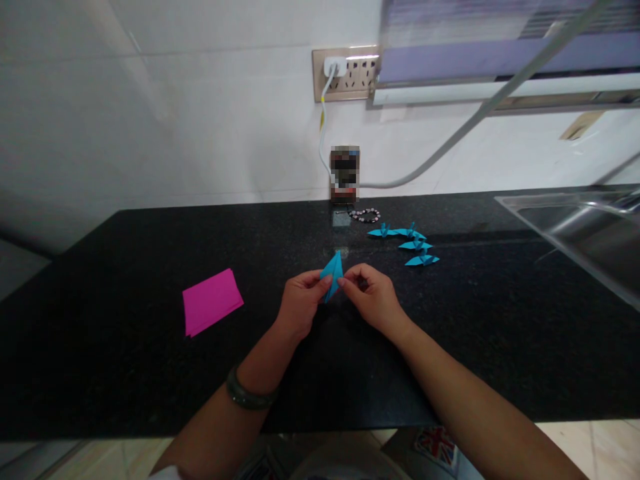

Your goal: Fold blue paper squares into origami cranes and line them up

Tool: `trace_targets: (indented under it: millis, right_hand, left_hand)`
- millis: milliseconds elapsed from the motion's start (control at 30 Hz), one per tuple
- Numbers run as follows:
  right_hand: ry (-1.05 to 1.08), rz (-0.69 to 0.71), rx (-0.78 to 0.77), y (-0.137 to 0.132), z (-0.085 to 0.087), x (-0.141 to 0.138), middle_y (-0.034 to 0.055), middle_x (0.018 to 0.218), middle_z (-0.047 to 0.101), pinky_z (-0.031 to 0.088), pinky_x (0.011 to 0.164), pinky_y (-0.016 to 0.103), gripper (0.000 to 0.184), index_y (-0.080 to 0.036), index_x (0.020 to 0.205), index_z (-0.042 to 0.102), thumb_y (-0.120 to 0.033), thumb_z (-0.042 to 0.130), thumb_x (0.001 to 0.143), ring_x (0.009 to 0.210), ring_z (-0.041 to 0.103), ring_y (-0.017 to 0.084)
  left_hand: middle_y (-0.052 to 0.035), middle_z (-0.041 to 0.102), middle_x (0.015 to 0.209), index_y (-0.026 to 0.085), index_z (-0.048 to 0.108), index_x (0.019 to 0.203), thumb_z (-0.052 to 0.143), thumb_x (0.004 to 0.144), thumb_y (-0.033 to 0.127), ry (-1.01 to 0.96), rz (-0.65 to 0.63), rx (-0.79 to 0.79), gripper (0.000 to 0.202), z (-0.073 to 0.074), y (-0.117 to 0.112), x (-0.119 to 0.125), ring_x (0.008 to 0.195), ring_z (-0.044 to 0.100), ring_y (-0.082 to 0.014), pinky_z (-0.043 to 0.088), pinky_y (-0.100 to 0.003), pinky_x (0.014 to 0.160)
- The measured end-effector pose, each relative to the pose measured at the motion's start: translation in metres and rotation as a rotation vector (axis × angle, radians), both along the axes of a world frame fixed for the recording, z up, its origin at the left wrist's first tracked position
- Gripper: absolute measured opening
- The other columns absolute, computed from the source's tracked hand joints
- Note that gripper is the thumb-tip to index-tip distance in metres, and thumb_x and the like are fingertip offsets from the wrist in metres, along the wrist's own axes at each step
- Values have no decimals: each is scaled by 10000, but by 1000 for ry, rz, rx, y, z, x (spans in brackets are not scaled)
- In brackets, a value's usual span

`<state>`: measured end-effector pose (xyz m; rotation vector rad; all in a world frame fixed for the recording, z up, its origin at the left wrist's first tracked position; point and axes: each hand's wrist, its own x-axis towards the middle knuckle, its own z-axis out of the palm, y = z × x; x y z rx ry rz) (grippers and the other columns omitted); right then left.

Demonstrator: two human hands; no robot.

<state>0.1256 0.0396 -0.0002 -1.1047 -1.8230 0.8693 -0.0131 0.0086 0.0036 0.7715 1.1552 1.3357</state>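
A small folded piece of blue paper stands point-up above the black countertop, held between both hands. My left hand pinches its left lower edge, fingers closed on it. My right hand pinches its right lower edge, thumb and forefinger pressed together on the paper. A dark bracelet sits on my left wrist. Several finished blue paper cranes lie on the counter behind and to the right of my hands.
A stack of pink paper squares lies on the counter to the left. A bead bracelet and a small pixelated object are at the back by the wall. A metal sink is at the right. A white cable hangs from a wall socket.
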Motion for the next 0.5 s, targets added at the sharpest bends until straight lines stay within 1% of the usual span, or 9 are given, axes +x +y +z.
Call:
trace_targets:
  millis: [167,267,367,500]
  right_hand:
    - [-14,-30,48,-1,2,1,0,646,523,381,529,229,75,-177,744,547,-247,527,758,572,473,108]
    - [-16,-24,54,-2,3,0,4,660,526,381,528,227,53,-178,748,547,-224,523,748,580,476,109]
    - [25,-10,-13,-2,4,0,-3,635,518,379,510,224,62,-179,744,542,-239,526,739,562,471,107]
    - [112,27,-173,1,2,0,-22,567,486,360,454,214,108,-174,725,526,-282,528,733,496,441,95]
  left_hand:
    - [-19,629,653,140,682,788,678,634,286,64,-44,14,212,1,-2,1,599,544,-105,434,-239,606]
    - [-26,635,648,135,689,777,675,634,289,173,-28,40,211,2,-2,1,597,547,-118,431,-244,598]
    - [-25,642,646,143,695,773,669,634,306,246,-32,69,217,0,-2,-1,597,556,-129,432,-246,591]
    - [-21,648,655,152,697,791,653,643,337,247,-57,89,241,-2,-2,-1,609,567,-139,437,-251,593]
